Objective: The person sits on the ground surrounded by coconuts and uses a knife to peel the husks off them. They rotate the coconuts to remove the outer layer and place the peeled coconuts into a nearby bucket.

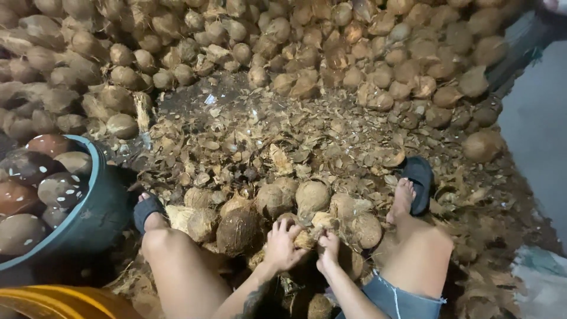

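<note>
Left hand (282, 242) and right hand (328, 251) both clamped on coconut (307, 237) between knees, mid-husking; peeled nuts fill tub (97, 212); husk shards (283, 147) litter ground

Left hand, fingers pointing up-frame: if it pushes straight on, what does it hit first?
Most likely the round husked coconut lying just beyond the left hand, whose fingertips already rest on the coconut piece held between both hands. Depth is unclear, so contact could come a little left, at the neighbouring coconut.

Warm, dim light falls from above; corners sink into shadow, edges bow slightly, and detail looks soft.
</note>
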